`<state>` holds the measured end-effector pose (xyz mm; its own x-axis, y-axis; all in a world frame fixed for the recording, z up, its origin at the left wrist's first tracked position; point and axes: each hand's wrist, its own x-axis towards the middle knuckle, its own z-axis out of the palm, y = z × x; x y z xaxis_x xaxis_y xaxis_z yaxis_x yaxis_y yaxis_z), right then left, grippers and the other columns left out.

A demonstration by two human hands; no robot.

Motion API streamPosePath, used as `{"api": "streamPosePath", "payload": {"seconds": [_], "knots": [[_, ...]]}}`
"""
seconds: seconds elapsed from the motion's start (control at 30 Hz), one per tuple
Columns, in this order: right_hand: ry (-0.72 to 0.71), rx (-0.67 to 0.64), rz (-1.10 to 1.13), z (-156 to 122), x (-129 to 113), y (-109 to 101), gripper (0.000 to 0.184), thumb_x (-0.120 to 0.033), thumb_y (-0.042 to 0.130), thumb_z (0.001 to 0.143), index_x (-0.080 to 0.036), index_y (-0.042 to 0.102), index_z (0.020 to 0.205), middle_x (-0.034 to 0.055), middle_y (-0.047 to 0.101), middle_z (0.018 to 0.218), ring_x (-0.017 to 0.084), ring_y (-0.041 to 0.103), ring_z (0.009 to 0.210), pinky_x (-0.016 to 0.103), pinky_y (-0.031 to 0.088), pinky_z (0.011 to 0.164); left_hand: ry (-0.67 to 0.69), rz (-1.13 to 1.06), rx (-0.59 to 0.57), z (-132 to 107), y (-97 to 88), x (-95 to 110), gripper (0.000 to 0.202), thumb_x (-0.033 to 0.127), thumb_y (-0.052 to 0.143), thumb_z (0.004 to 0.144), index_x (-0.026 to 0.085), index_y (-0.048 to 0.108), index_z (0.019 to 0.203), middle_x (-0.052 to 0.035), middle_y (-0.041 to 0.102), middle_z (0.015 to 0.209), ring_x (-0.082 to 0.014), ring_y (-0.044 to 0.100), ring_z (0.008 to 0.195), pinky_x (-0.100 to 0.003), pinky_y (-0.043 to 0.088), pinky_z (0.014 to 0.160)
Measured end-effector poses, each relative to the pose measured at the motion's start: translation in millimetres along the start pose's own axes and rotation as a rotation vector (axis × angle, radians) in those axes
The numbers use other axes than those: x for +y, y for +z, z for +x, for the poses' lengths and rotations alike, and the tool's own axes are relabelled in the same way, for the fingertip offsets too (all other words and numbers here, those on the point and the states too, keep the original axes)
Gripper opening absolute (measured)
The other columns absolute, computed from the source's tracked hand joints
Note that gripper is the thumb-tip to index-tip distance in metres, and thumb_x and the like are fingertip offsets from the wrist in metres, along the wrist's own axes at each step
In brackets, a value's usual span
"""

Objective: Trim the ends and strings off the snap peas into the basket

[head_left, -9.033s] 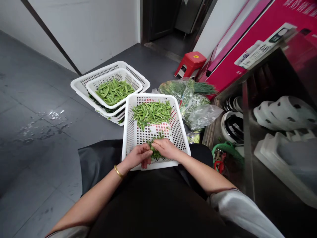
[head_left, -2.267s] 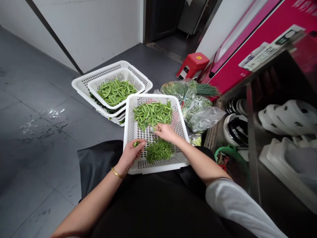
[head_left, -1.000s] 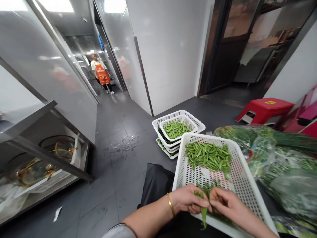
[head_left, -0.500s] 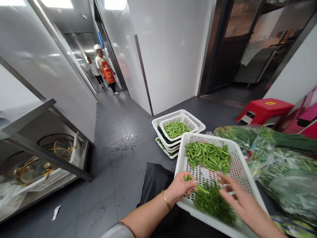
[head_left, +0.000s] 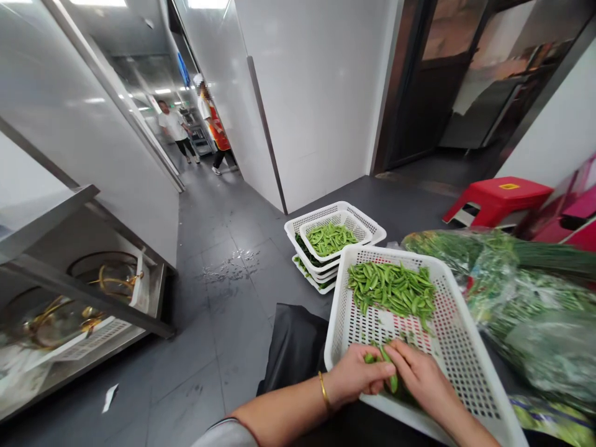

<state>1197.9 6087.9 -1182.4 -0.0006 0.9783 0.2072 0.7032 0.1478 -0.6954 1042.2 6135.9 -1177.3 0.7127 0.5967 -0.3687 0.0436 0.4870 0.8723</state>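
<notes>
My left hand (head_left: 361,372), with a gold bangle at the wrist, is closed on green pea pods (head_left: 390,372). Beside it my right hand (head_left: 416,371) pinches the upper end of a pod, its fingertips close to the left hand's. Both hands are above the near end of a white perforated basket (head_left: 459,323) at my lap. In the far half of this basket lies a heap of pea pods (head_left: 391,287). The green trimmings at the near end are mostly hidden beneath my hands.
Stacked white baskets (head_left: 335,239) stand on the floor beyond, the top one holding more pods. Plastic-bagged greens (head_left: 544,323) lie to the right, near a red stool (head_left: 500,198). A metal shelf (head_left: 88,295) is at left. Two people (head_left: 176,130) are in the corridor.
My right hand has come left and in to meet the left hand at the pods. The left hand has lowered slightly. Down the corridor, the person in the red apron has moved right, toward the wall.
</notes>
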Motion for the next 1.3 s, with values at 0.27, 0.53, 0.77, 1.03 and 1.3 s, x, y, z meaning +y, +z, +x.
{"api": "streamPosePath", "payload": {"seconds": [0.27,0.53,0.77,1.03,1.3], "knots": [[0.013,-0.156,-0.247,3,-5,-37,0.040,-0.034,0.026,0.096,-0.017,0.055,0.075,0.0036,0.057,0.070,0.013,0.053,0.066,0.023,0.037,0.063,0.147,-0.147,0.227,14,-20.9,33,0.034,0.040,0.071,0.067,0.015,0.048,0.061,0.0078,0.038,0.044,-0.0028,0.029,0.037,-0.017,0.021,0.037],[0.359,-0.603,-0.372,45,56,-59,0.040,-0.049,0.057,0.080,-0.018,0.064,0.103,0.0048,0.067,0.088,0.015,0.060,0.076,0.022,0.040,0.066,0.183,-0.499,-0.150,37,-58.6,41,0.018,0.029,0.058,0.070,0.013,0.059,0.078,-0.0014,0.054,0.053,-0.0106,0.045,0.042,-0.019,0.033,0.037],[0.726,-0.431,-0.639,120,112,-45,0.036,-0.027,0.050,0.087,0.000,0.063,0.107,0.0227,0.062,0.109,0.024,0.059,0.102,0.028,0.042,0.083,0.006,-0.435,-0.276,39,-47.2,24,0.011,0.021,0.063,0.071,0.014,0.055,0.071,-0.0015,0.056,0.057,-0.0111,0.049,0.042,-0.020,0.037,0.035],[0.686,-0.393,-0.637,80,109,-49,0.038,-0.030,0.034,0.093,-0.009,0.062,0.109,0.0169,0.061,0.112,0.023,0.056,0.108,0.030,0.040,0.088,-0.208,-0.389,-0.144,48,-46.5,22,0.032,0.038,0.062,0.078,0.013,0.051,0.061,0.0062,0.037,0.040,-0.0030,0.028,0.029,-0.014,0.018,0.030],[0.731,-0.379,-0.629,101,101,-45,0.040,-0.033,0.044,0.091,-0.002,0.061,0.110,0.0225,0.061,0.111,0.021,0.058,0.105,0.025,0.041,0.085,-0.174,-0.289,-0.263,32,-35.5,25,0.023,0.029,0.066,0.072,0.013,0.063,0.089,-0.0009,0.056,0.055,-0.0112,0.050,0.039,-0.020,0.036,0.036]]}}
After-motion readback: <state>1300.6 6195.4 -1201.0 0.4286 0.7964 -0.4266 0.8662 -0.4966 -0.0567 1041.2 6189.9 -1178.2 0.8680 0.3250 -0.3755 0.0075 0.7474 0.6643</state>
